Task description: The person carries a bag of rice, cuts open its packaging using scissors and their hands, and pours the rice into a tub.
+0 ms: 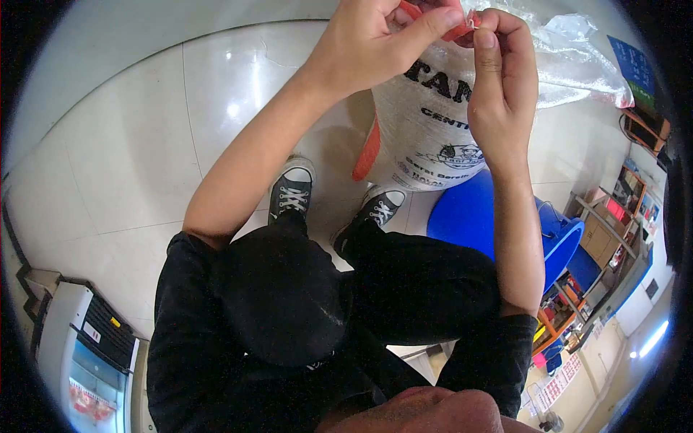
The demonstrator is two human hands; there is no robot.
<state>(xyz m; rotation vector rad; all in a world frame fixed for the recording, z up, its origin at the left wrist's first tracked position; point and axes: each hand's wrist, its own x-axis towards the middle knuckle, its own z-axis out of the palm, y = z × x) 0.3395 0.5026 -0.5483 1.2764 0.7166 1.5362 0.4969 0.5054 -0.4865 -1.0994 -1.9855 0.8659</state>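
Note:
A white woven sack (426, 137) with black lettering and a red stripe down its side stands on the floor before me. At the top of the frame, my left hand (375, 43) is closed round the sack's red upper edge (455, 30), thumb pressed on it. My right hand (505, 79) is beside it, thumb and forefinger pinched on what looks like a short white thread (473, 23) at the end of that red edge. The fingertips of both hands are close together. Part of the lettering is hidden behind my right hand.
A blue plastic tub (462, 209) stands by the sack, partly behind my right forearm. Clear plastic wrapping (577, 72) lies beyond the sack. Shelves with goods (613, 216) stand at the right, a glass-fronted cooler (90, 368) at the lower left. My shoes (294, 187) are on pale floor tiles.

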